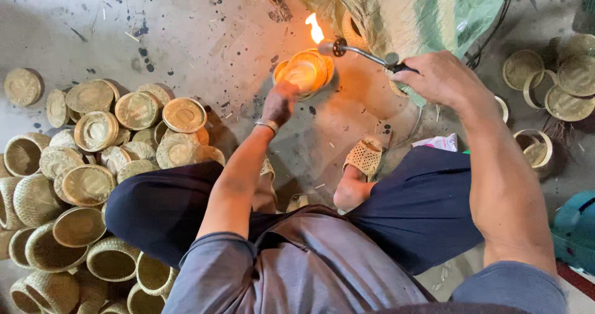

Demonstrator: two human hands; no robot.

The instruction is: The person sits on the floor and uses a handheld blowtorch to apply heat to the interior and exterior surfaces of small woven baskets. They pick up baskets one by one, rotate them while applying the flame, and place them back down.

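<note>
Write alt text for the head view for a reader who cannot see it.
A seated person's right hand aims a lit metal gas torch at a small round woven bamboo basket held by the left hand. A heap of similar baskets lies on the concrete floor beside them.

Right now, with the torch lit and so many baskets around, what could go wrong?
1. The flame burns just above the basket that the left hand holds, so the fingers could get burned.
2. The woven basket could char or catch fire if heated too long.
3. A green sack lies right behind the torch held in the right hand; a stray sweep might ignite it.
</note>
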